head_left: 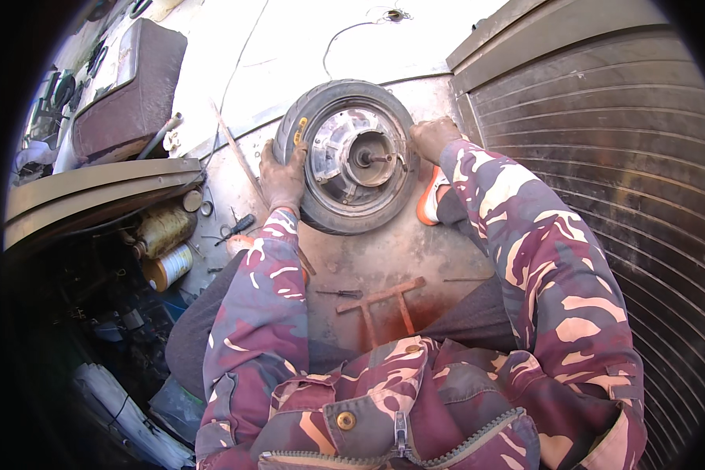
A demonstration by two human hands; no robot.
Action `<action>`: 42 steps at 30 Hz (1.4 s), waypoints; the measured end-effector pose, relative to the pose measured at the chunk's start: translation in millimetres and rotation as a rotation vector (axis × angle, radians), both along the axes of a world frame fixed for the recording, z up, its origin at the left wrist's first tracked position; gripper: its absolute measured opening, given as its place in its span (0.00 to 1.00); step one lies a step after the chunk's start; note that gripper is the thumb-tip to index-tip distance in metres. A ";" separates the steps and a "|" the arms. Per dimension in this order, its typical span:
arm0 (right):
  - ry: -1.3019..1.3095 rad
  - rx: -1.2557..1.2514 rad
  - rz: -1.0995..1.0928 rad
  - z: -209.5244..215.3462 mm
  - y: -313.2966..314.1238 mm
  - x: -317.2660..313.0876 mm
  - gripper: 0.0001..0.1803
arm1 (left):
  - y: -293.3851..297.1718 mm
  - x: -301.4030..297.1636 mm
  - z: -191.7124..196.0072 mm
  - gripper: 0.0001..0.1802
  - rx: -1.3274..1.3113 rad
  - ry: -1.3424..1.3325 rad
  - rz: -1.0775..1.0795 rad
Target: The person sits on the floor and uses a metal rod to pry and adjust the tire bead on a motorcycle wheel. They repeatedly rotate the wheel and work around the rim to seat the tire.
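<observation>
A hub-motor wheel (333, 153) with a black tyre (315, 205) is near the far edge of the concrete floor (352, 254), its metal hub and protruding axle (380, 158) facing the person. The left hand (282, 176) grips the tyre's left side, thumb over the sidewall near a yellow mark. The right hand (435, 139) is curled against the tyre's right side; its fingertips are hard to make out, so how firmly it grips, I cannot tell.

Between wheel and person, a rusty metal frame (376, 300) lies on the floor, with a slim dark tool (340, 294) to its left and a thin rod (468, 280) to its right. Toward the floor's left edge are a black-handled tool (241, 225) and a yellowish can (170, 268). A ribbed metal shutter (587, 125) stands along the right edge; an orange-and-white shoe (428, 202) is just beside the wheel.
</observation>
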State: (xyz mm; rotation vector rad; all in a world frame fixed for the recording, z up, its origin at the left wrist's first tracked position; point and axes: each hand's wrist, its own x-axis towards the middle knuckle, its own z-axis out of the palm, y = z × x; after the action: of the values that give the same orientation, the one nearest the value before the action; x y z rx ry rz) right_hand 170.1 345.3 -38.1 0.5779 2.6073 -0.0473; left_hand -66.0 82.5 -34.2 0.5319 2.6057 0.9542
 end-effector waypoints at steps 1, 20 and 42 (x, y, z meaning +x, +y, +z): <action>0.010 -0.030 -0.057 -5.8 -1.4 1.4 0.18 | 0.3 0.4 0.6 0.56 -0.015 -0.009 0.003; 0.127 -0.074 0.006 27.6 -17.1 1.6 0.24 | -0.8 -0.7 1.8 0.58 -0.014 -0.036 0.003; 0.136 -0.047 -0.429 15.1 -24.5 2.9 0.28 | -0.4 1.2 4.0 0.57 -0.028 -0.015 0.002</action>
State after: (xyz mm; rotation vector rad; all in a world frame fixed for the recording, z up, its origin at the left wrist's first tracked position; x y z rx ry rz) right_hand 173.0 320.8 -23.0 1.1410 2.5526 -0.2925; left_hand -64.8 82.2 -30.3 0.5126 2.6026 0.9176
